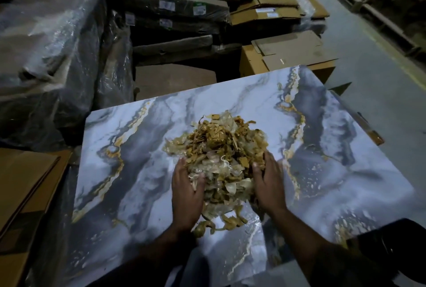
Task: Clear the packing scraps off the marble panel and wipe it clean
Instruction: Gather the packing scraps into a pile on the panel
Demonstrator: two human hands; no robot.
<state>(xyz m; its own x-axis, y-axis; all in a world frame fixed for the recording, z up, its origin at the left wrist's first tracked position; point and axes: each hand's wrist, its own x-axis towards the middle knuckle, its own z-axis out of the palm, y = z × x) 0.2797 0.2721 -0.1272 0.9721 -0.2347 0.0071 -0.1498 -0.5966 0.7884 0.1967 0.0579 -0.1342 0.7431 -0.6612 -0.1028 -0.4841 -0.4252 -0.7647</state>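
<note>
A heap of tan and translucent packing scraps (221, 157) lies in the middle of the glossy white-grey marble panel with gold veins (138, 148). The left hand (187, 191) and the right hand (268, 184) press against the near sides of the heap, fingers spread, cupping it between them. Flattened brown cardboard boxes (283, 53) lie beyond the panel.

Marble panel (143, 171) lies flat, white-grey with gold veins, glossy. Heap of packing scraps (227, 157) sits on its middle: tan tape strips, clear film bits. Few loose strips (221, 223) trail toward near edge. Rest of surface bare.
</note>
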